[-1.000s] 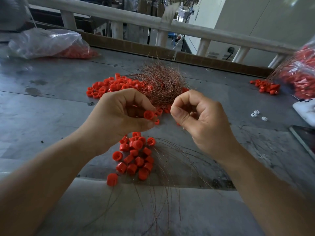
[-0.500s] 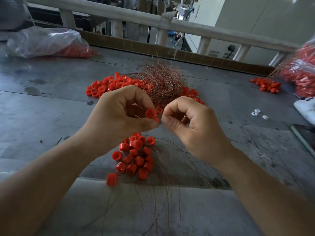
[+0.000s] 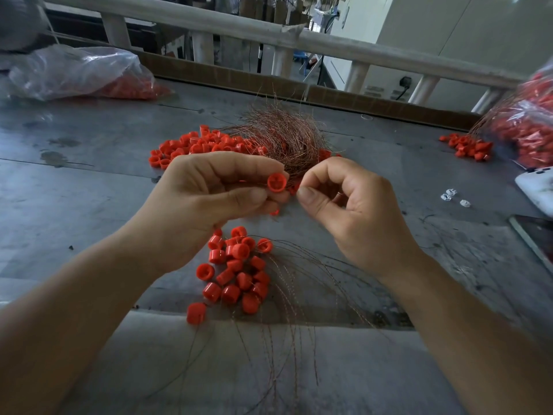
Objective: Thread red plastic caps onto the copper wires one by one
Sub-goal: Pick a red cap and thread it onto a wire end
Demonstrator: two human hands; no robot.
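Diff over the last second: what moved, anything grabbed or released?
The right hand, pinching what looks like a thin copper wire, closed the gap leftward to the small red plastic cap gripped by the left hand. Nothing grabbed or released. The loose cap piles and the copper wire bundle on the grey table stayed put.

A worn grey worktable point(image 3: 89, 187) ends at a cardboard strip point(image 3: 236, 80) under a pale railing point(image 3: 329, 44), a white wall point(image 3: 478, 34) beyond.
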